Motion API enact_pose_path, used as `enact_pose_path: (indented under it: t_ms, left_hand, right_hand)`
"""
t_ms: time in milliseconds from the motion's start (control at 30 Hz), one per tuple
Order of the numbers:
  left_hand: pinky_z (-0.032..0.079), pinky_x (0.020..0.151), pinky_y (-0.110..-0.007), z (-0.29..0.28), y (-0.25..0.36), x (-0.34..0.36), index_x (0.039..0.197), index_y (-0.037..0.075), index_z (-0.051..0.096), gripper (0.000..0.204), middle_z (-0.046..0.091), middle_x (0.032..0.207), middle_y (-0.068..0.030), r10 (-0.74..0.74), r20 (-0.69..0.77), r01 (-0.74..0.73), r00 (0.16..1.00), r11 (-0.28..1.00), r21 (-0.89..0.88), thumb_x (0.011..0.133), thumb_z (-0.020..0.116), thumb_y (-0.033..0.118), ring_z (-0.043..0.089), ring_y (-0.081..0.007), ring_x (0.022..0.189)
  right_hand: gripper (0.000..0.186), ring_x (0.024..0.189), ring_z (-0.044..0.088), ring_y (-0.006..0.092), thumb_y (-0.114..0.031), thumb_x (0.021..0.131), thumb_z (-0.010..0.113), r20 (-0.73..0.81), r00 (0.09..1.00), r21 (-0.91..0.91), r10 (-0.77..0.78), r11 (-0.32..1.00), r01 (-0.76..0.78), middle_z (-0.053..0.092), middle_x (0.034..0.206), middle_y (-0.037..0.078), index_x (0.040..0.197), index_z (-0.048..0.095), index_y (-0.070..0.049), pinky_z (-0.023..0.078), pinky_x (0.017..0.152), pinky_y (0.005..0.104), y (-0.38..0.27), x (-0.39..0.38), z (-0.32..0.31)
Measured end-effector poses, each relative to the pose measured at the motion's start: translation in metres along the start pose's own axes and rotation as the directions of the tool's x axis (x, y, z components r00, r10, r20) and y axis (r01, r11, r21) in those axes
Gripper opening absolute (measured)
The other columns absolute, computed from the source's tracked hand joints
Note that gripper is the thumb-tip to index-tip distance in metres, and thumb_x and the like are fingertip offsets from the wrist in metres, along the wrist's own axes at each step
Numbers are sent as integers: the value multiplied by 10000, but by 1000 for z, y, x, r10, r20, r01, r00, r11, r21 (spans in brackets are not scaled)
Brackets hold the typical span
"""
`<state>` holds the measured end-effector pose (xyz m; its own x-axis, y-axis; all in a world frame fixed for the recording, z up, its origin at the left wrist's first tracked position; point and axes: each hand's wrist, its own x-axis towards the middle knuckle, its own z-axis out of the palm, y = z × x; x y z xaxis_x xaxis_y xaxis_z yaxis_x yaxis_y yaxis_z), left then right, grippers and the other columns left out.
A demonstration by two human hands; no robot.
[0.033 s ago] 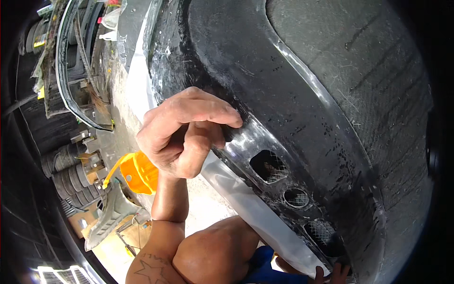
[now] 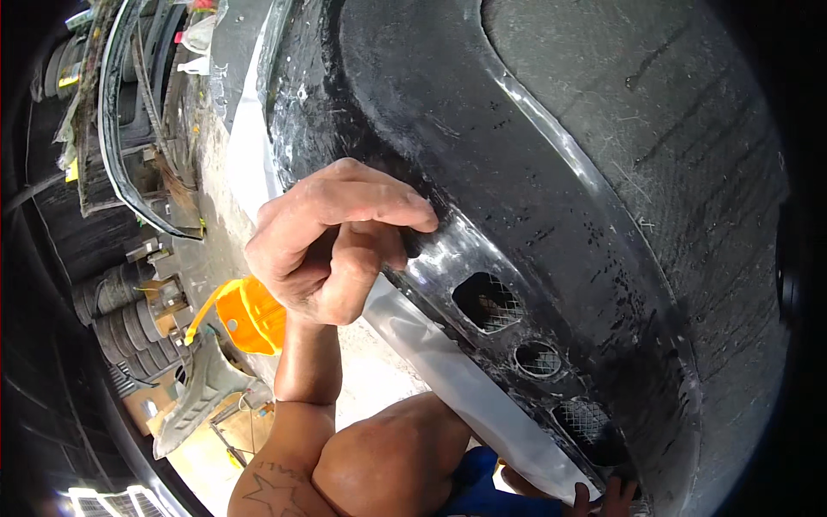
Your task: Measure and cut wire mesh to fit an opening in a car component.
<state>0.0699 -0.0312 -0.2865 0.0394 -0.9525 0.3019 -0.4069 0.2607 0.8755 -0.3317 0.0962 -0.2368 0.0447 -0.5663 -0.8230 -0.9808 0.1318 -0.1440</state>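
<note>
My left hand is held over a scuffed black panel, fingers curled and closed near its shiny lower ridge; what they hold, if anything, is hidden. The panel has mesh-covered openings down its lower side, with pale translucent sheeting along that edge. At the bottom right, my right hand shows only its fingertips, spread apart beside the panel's lower opening and edge. My bent knee is under the sheeting.
A yellow plastic container lies on the pale floor left of the panel. Further left are stacked tyres, curved trim pieces and a loose grey body part. A dark grey rough surface fills the right side.
</note>
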Motion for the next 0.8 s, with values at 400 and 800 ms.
enact_pose_path:
  t_ms: [400,800]
  left_hand:
    - [468,434,-222,-30,12,-34,1093,-111,591,304,608,947,-234,163,250,-201,955,970,136,936,375,35,614,-216,746]
    - [415,436,-224,30,82,-46,987,-92,610,254,631,884,-200,216,352,-251,911,966,56,932,383,7,517,-144,504]
  right_hand:
    - [497,600,659,270,-160,824,745,-310,947,535,86,839,99,549,1064,241,1259,543,-30,536,526,354,2,-12,30]
    - [522,725,620,161,-292,889,690,-518,844,786,-136,314,533,547,1252,170,1283,546,19,517,639,302,35,-9,53]
